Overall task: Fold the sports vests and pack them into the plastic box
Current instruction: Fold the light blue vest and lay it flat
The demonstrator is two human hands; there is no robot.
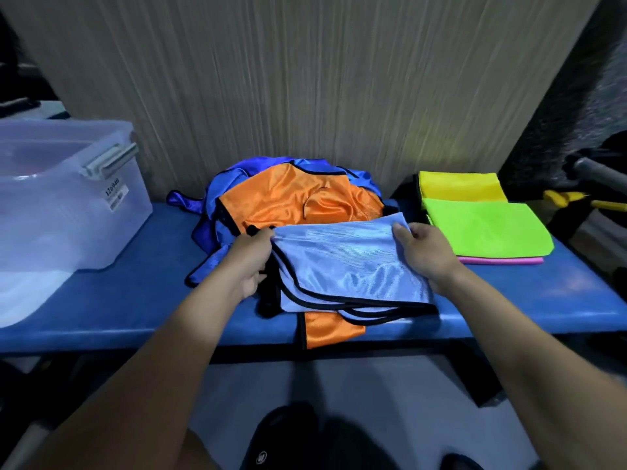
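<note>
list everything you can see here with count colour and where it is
light blue vest: one, black trim, front middle of bench, held by both hands
orange vest: one, under the light blue one
dark blue vests: count unclear, heaped behind
folded vests: three, yellow, green, pink, stacked at right
plastic box: one, clear, left
bench: one, blue
left hand: grip on vest's left edge
right hand: grip on vest's right edge

place: looks like a sports storage or changing room, can't pin down which
seating: long blue bench (pixel 142 293) against a wood-grain wall panel (pixel 305 79)
gear: heap of shiny training vests (pixel 298 198), folded ones (pixel 485 228) stacked beside
storage: clear plastic box (pixel 64 201) with clip handles
</note>
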